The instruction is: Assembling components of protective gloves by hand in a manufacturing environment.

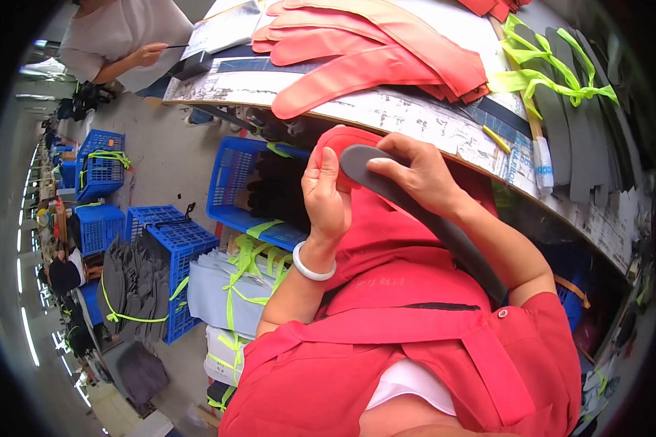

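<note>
Worker in red overalls, both hands up between lap and bench [408, 116], probably to keep the two rounded ends in plain sight. Coral strips [357, 62] fan across the bench, which likely leaves single ends easy to lift; grey bundle [557, 138] beyond, bound with yellow-green ties [582, 92], presumably against slipping. Left hand [326, 197]: grip closed on a red piece [340, 138], thumb on the near face. Right hand [419, 175]: grip pinched near the rounded end of a dark grey strip [444, 237], whose length runs down under the forearm, against the overalls. Grey end overlaps red in view; contact unclear.
</note>
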Action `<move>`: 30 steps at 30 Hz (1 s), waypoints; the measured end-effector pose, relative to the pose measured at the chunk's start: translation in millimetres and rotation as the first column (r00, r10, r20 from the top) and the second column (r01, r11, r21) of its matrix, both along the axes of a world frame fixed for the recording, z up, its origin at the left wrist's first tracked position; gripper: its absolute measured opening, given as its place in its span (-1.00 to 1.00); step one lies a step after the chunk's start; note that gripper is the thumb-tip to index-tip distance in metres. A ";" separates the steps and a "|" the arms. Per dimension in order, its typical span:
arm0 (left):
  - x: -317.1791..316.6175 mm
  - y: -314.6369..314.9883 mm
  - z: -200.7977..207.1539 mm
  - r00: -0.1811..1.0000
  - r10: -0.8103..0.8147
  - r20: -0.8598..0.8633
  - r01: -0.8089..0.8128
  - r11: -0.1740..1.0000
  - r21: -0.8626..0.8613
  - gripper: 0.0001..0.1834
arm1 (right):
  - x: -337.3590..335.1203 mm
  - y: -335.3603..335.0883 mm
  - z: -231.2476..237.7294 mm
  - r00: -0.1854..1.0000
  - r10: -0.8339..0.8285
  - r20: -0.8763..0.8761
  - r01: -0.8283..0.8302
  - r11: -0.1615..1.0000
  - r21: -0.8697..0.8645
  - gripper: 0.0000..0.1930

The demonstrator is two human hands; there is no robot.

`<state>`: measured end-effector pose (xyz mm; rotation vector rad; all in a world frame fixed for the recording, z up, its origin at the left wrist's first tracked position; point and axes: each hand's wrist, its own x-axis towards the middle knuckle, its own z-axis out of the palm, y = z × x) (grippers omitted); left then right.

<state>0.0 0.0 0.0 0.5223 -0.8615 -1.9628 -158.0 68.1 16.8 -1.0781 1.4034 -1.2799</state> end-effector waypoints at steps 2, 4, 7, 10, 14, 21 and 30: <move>6.2 -0.5 9.0 1.000 -0.012 -0.014 0.012 1.000 -0.026 -0.65 | 13.1 -5.5 -2.3 0.973 -0.146 -0.177 0.132 0.987 -0.092 -0.72; 2.7 13.4 4.8 1.000 0.006 -0.023 -0.007 1.000 -0.019 -0.64 | 14.5 4.0 -0.5 0.973 -0.157 -0.169 0.142 0.985 -0.096 -0.72; 3.2 21.5 -0.2 1.000 0.016 -0.012 -0.016 1.000 -0.025 -0.63 | 19.1 7.1 1.4 0.975 -0.192 -0.115 0.181 0.978 -0.101 -0.71; 4.1 23.3 -0.1 1.000 0.029 0.006 -0.029 0.999 -0.041 -0.63 | 20.9 6.1 -1.0 0.961 -0.213 -0.179 0.186 0.970 -0.156 -0.70; 5.3 24.6 1.1 0.999 0.024 0.026 -0.022 0.997 -0.073 -0.61 | 19.8 6.0 1.3 0.950 -0.206 -0.234 0.175 0.974 -0.145 -0.68; 10.5 22.9 -0.8 0.998 -0.010 0.060 0.014 0.998 -0.069 -0.58 | 23.9 3.1 0.1 0.906 -0.256 -0.338 0.186 0.956 -0.228 -0.66; 11.9 18.6 -2.5 0.993 -0.053 0.107 0.069 0.986 -0.152 -0.50 | 31.4 -1.6 7.0 0.994 -0.080 -0.077 0.083 0.996 0.035 -0.63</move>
